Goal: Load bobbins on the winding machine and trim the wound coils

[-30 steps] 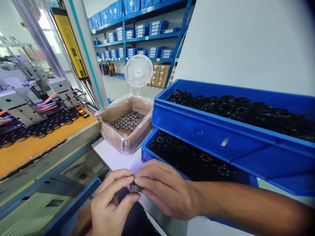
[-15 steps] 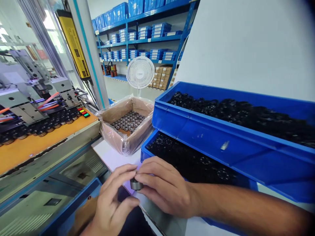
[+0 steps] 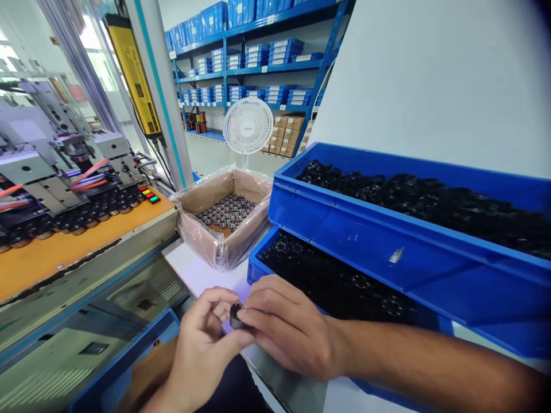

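Note:
Between my two hands, low in the middle of the head view, is a small round metal core with a black toothed top (image 3: 236, 316). My right hand (image 3: 295, 332) grips it from the right with thumb and fingers. My left hand (image 3: 202, 347) closes on it from the left, its thumb against the lower side and its curled fingertips at the far side. Part of the core is hidden behind the right fingers. Just beyond the right hand lies the lower blue bin (image 3: 263, 268), full of black toothed plastic rings (image 3: 361, 282).
An upper blue bin (image 3: 336, 215) of black parts overhangs the lower one. A plastic-lined cardboard box (image 3: 202, 241) holds rows of metal cores (image 3: 230, 212). On the left, a machine (image 3: 55, 192) stands over an orange worktop (image 3: 99, 238) with cores lined up.
My left thumb has moved up and right onto the core, and the left fingers have curled in. The core has tilted slightly. My right hand has barely moved.

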Demonstrator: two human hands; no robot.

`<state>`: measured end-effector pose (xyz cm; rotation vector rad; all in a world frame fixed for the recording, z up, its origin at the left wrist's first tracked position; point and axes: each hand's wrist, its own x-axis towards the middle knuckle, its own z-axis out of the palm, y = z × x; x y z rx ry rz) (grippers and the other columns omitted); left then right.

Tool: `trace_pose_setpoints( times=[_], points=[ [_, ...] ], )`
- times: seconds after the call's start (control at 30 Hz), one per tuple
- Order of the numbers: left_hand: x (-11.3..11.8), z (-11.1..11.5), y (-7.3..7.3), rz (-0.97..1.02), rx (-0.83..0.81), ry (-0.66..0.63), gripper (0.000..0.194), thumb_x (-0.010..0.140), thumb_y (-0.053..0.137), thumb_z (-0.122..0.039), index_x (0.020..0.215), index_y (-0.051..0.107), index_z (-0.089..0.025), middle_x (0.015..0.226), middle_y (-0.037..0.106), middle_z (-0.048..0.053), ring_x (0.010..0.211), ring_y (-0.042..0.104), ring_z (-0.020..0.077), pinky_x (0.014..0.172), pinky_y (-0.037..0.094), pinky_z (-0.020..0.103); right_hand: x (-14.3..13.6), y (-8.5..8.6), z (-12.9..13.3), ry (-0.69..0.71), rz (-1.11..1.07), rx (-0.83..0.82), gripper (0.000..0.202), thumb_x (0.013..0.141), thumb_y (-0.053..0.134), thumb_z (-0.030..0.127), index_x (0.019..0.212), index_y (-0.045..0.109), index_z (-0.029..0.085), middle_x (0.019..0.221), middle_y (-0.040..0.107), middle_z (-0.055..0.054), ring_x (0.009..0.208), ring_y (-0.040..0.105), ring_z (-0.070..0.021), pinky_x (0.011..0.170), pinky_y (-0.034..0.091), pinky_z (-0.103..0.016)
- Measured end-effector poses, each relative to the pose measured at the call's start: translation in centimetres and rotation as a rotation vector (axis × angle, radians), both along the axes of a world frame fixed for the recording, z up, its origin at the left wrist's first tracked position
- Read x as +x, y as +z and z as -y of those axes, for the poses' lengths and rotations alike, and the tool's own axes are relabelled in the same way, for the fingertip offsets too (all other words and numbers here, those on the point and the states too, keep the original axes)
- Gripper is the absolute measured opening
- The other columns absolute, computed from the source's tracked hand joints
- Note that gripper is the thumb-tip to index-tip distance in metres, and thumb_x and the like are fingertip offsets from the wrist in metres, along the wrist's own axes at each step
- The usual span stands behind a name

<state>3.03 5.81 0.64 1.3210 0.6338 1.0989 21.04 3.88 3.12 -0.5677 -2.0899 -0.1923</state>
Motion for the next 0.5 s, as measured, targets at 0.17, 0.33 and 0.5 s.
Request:
trace_pose_setpoints(
  times=[0.17, 0.33, 0.5],
  points=[
    [0.5, 0.5, -1.2, 0.329, -0.389, -0.210, 0.035, 0.086, 0.071, -0.040, 0.118, 0.065, -0.029, 0.085, 0.069, 0.002, 0.078, 0.065, 0.0106, 0.073, 0.050, 0.018, 0.0, 0.1, 0.0, -0.011, -0.083, -0.137, 0.016, 0.091, 0.061, 0.010, 0.106, 0.059, 0.006, 0.099, 0.064, -0.014, 0.098, 0.060, -0.0213, 0.085, 0.057, -0.038],
    [-1.0, 0.4, -1.5, 0.078, -0.083, -0.150, 0.032, 0.095, 0.058, -0.036, 0.127, 0.060, -0.033, 0.104, 0.069, 0.004, 0.095, 0.064, 0.0133, 0.090, 0.051, 0.024, 0.0, -0.1, 0.1, -0.001, -0.097, -0.137, 0.015, 0.092, 0.058, 0.008, 0.107, 0.059, 0.007, 0.096, 0.065, -0.013, 0.091, 0.060, -0.0198, 0.080, 0.057, -0.038],
    [-2.1, -1.0, -0.6, -0.256, 0.623, 0.046, 0.030, 0.088, 0.067, -0.016, 0.117, 0.065, -0.027, 0.116, 0.063, 0.006, 0.110, 0.061, 0.0169, 0.096, 0.049, 0.025, -0.1, -0.1, 0.0, -0.004, -0.065, -0.138, 0.012, 0.094, 0.053, 0.008, 0.105, 0.059, 0.007, 0.090, 0.066, -0.013, 0.087, 0.061, -0.0196, 0.076, 0.057, -0.038]
  ],
)
